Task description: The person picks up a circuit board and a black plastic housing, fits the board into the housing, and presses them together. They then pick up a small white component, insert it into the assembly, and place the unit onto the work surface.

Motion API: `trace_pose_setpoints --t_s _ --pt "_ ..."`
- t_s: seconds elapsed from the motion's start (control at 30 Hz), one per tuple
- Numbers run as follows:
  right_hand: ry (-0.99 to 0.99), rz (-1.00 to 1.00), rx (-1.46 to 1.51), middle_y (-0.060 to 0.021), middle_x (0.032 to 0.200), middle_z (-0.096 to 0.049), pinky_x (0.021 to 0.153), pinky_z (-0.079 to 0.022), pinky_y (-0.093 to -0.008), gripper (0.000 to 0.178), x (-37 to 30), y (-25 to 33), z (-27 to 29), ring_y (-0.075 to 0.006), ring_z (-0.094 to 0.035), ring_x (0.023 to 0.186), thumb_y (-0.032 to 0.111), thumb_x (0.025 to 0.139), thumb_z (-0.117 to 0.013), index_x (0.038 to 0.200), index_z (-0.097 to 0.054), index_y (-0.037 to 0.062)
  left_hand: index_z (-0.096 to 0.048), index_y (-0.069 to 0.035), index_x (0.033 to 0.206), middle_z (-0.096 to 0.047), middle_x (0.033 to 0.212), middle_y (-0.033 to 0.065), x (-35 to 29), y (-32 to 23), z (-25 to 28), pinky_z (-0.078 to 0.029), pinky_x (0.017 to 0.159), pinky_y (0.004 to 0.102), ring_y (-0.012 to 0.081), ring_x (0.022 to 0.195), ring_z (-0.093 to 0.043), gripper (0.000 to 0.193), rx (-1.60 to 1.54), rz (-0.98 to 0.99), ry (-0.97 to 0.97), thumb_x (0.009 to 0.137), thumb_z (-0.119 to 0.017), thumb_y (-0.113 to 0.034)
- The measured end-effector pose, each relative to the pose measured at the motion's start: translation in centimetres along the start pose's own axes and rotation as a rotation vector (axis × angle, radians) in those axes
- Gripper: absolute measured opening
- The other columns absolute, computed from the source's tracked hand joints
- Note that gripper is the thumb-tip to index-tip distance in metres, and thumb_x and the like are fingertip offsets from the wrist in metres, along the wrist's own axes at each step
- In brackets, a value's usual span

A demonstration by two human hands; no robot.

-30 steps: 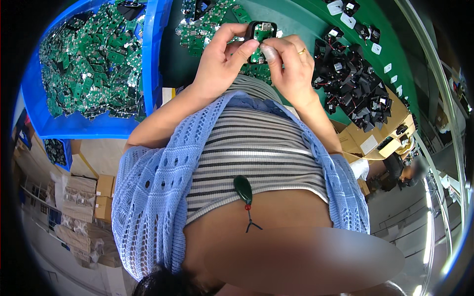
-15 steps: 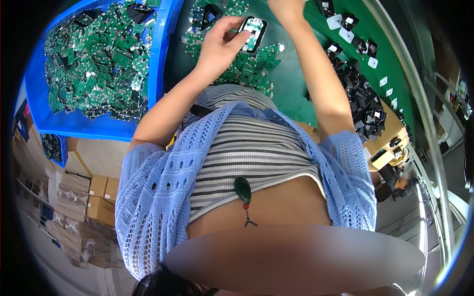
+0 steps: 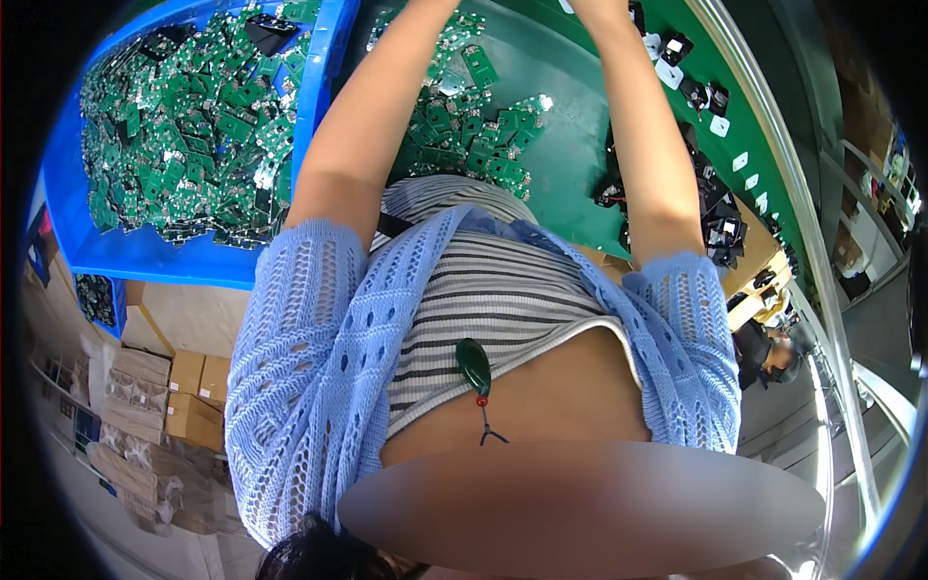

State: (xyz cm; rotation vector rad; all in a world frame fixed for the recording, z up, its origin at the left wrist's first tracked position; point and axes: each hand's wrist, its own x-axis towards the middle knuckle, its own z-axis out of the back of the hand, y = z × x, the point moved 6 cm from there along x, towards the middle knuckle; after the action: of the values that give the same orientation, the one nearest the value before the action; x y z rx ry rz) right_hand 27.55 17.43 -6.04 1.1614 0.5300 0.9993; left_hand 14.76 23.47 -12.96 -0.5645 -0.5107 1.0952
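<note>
Both my arms stretch toward the far side of the green bench. My left hand lies past the top edge of the head view, so only its forearm shows, crossing beside the blue bin. Only the base of my right hand shows at the top edge. Its fingers and anything in them are cut off. Between my arms, loose green circuit boards lie heaped on the bench. Black plastic parts are piled to the right of my right forearm, some partly behind it.
The bin on the left is filled with green circuit boards. White square pieces and black parts run along the right side, inside a metal rail. Cardboard boxes stand at lower left. Another person is at the right.
My left hand, which held a black-framed device with a circuit board inside, has moved away out of the top of the view. My right hand has shifted slightly right.
</note>
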Motion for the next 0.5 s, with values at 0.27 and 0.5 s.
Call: trace_pose_setpoints --t_s 0.27,0.5 --pt "0.068 0.126 -0.462 -0.0093 0.091 -0.062 0.062 -0.048 -0.0283 0.028 -14.3 5.2 2.3 -0.0184 -0.059 0.068 0.011 0.074 -0.067 0.1 -0.057 0.0041 -0.047 -0.004 0.114 -0.052 0.104 0.0126 -10.1 -4.3 5.4 -0.042 0.073 0.0318 0.0212 0.088 -0.052 0.047 -0.987 0.462 0.766 0.085 -0.052 -0.04" --pt "0.264 -0.005 -0.152 -0.009 0.087 -0.063 0.068 -0.049 -0.0299 0.011 -22.4 5.4 1.6 -0.0212 -0.062 0.075 0.002 0.081 -0.057 0.091 -0.061 0.0025 -0.049 0.002 0.102 -0.057 0.09 0.01 -19.5 -2.3 6.9 -0.048 0.062 0.0229 0.0148 0.077 -0.059 0.027 -1.23 0.73 0.981 0.083 -0.057 -0.014"
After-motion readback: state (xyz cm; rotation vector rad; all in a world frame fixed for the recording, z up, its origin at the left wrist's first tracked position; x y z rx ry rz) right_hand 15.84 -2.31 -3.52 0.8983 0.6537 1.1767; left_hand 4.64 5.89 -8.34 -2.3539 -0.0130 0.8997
